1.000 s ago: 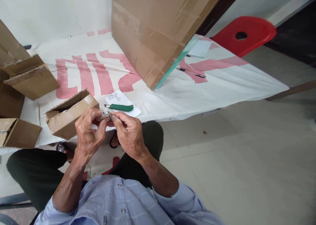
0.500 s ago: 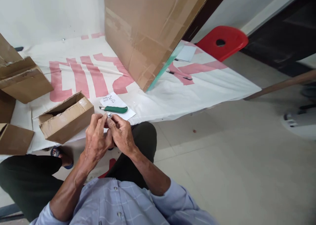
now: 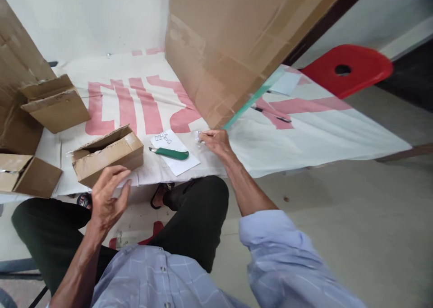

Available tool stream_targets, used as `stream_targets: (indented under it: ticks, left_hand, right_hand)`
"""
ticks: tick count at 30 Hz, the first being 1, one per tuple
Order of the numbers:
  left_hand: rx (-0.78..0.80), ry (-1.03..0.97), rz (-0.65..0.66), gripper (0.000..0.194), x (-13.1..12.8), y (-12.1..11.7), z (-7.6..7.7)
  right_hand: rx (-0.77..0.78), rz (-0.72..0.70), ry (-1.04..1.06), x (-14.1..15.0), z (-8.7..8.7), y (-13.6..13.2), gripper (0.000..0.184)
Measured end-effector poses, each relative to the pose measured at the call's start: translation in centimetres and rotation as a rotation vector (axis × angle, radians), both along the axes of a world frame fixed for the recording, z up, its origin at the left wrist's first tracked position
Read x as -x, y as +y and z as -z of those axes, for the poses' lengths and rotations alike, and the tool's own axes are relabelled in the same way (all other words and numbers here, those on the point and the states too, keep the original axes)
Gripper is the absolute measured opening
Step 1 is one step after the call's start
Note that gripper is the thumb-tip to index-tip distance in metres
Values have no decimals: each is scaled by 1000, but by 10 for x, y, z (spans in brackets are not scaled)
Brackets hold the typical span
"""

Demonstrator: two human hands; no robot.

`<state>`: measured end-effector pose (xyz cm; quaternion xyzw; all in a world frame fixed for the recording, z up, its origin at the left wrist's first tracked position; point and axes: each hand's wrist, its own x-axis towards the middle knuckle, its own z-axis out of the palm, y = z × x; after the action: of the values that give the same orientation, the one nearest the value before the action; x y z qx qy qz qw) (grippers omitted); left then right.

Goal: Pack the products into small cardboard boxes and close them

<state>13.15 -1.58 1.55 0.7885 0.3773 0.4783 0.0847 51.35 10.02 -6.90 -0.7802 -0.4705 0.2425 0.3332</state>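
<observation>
My right hand (image 3: 218, 142) reaches over the table edge, thumb and fingers pinching a small shiny silvery-white piece (image 3: 198, 136) close to the cloth. It is too small to name. My left hand (image 3: 108, 196) is empty, fingers apart, just in front of a small open cardboard box (image 3: 113, 161). Between the hands, a green utility knife (image 3: 172, 154) with its blade out lies across a white paper (image 3: 184, 164). Small box-like outlines are drawn on that paper.
A large cardboard box (image 3: 216, 64) stands on the cloth-covered table (image 3: 270, 157). More cardboard boxes (image 3: 62, 112) are at the left. A pen (image 3: 274, 115) lies right of the large box. A red stool (image 3: 367, 66) stands beyond the table's right end.
My hands have parted. My right hand has carried the small shiny piece right and forward to the cloth; my left hand has let go and drawn back left, opening. The view has shifted left.
</observation>
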Motion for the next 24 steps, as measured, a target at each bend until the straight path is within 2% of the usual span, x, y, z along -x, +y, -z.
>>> stream_targets:
  ticks: [3,6,8,11,13,16,21,24]
  left_hand:
    - [-137,18,-294,26,39,2,-12]
    - [-90,-23,-457,14,76,12,-15]
    - [40,-63,-454,11,94,22,-11]
    - [218,-102,-381,24,110,36,-2]
    - [302,-114,-328,31,115,45,3]
    - [372,-151,-260,40,119,57,7]
    - [407,-212,-201,43,124,66,9]
    - [473,-257,-176,44,127,61,9]
  right_hand:
    - [131,14,-92,-11,7,12,25]
    - [166,62,-201,-12,5,13,30]
    - [160,95,-315,-10,2,9,31]
    - [147,143,-478,-5,-5,2,40]
    - [90,120,-520,3,-11,0,44]
    - [-131,-81,-498,31,-24,3,39]
    - [-634,-678,-317,128,-53,6,28]
    - [-744,-960,-333,181,-67,4,37]
